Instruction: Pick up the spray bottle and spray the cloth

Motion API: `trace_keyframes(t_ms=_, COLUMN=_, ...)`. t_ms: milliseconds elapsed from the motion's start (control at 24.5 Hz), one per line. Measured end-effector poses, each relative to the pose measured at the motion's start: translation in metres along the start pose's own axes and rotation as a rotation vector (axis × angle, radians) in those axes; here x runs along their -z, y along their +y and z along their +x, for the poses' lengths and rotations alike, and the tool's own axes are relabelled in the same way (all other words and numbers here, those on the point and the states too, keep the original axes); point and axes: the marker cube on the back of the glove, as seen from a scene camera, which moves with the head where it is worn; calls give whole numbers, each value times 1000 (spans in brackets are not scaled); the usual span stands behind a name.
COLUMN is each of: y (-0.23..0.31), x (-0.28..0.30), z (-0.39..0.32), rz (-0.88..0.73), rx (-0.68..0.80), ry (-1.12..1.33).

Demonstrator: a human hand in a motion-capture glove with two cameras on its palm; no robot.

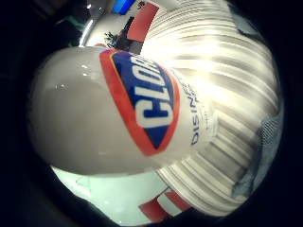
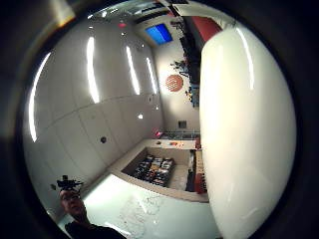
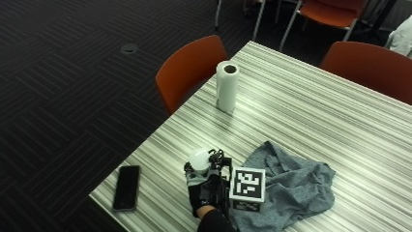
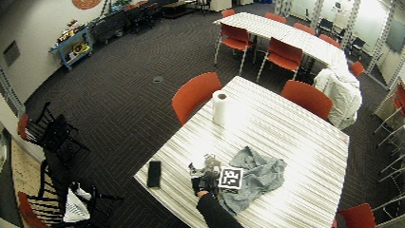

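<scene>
Just beside the crumpled grey cloth (image 3: pixel 289 186) on the striped table (image 3: pixel 334 116), the black-gloved right hand (image 3: pixel 205 186) grips a white plastic spray bottle (image 3: pixel 199 158). A black phone (image 3: pixel 126 187) lies beyond the hand from the cloth, and an upright white paper towel roll (image 3: pixel 227 86) stands well apart.

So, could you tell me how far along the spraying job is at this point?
Reaching looks done: the gloved right hand is at the white spray bottle, which fills both palm views. Whether the grip has closed or the bottle has lifted is unclear. Spraying the grey cloth beside it remains.
</scene>
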Motion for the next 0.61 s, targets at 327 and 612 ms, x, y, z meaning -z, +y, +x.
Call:
trace_keyframes(t_ms=327, y=0, x=-3, z=5, rz=-78, rx=-21, ry=61)
trace_keyframes(t_ms=612, y=13, x=-5, z=17, rz=-99, rx=-36, ry=50)
